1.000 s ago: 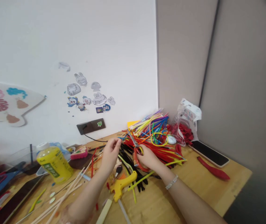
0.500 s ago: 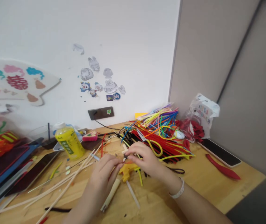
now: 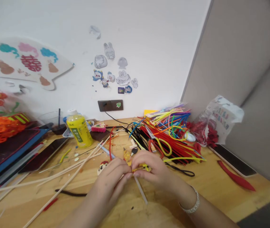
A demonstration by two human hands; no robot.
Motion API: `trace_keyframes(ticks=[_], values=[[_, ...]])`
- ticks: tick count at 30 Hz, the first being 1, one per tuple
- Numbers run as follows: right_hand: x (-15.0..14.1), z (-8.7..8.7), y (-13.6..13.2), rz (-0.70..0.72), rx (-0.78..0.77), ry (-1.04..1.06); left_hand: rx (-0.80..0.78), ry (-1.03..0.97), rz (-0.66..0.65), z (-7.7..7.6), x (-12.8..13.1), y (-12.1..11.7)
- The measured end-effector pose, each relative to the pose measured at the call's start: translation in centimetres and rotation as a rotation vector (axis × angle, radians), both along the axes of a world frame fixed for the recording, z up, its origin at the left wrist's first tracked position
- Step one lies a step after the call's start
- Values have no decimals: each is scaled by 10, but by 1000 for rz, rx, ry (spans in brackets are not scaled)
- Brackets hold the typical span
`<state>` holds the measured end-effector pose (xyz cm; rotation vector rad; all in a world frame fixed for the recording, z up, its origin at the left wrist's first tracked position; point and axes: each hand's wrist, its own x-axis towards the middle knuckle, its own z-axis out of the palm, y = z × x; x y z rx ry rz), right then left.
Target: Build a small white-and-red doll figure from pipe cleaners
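Observation:
My left hand (image 3: 116, 175) and my right hand (image 3: 150, 164) meet low over the table, fingertips pinched together. What lies between them is too small and covered to make out. Under and behind the fingers shows a yellow object (image 3: 126, 155), mostly hidden. A black rounded piece (image 3: 134, 151) is just beyond my right fingers, near a small white piece (image 3: 133, 144). From below the fingertips a translucent white stick (image 3: 141, 190) points toward me. A small red and cream figure (image 3: 102, 167) sits beside my left knuckles.
Pipe cleaners (image 3: 173, 142) are heaped behind my right hand, with scissors (image 3: 149, 131) on them. At left stand a yellow bottle (image 3: 79, 129) and long wooden sticks (image 3: 78, 172). A phone (image 3: 234, 161) and a red curved strip (image 3: 236, 175) lie right.
The view has shifted, so things on the table sit differently. My hands have come closer together and lower. The black piece at my right fingertips now shows beyond them.

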<state>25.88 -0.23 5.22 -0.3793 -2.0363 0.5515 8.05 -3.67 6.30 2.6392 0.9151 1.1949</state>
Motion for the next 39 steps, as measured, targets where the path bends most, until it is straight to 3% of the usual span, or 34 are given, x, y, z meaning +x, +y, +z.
trace_keyframes(ticks=[4, 10, 16, 27, 39], values=[[0, -1, -3, 40, -43, -49, -52, -9, -23, 0, -2, -3], [1, 0, -6, 61, -179, 61, -25, -97, 32, -3, -8, -5], [0, 2, -11, 115, -239, 84, -25, -135, -26, -1, -6, -6], [-5, 4, -17, 166, -274, 78, -90, -176, -130, -4, -6, -11], [-6, 7, -21, 249, -281, 111, -177, -207, -199, 6, -5, -13]])
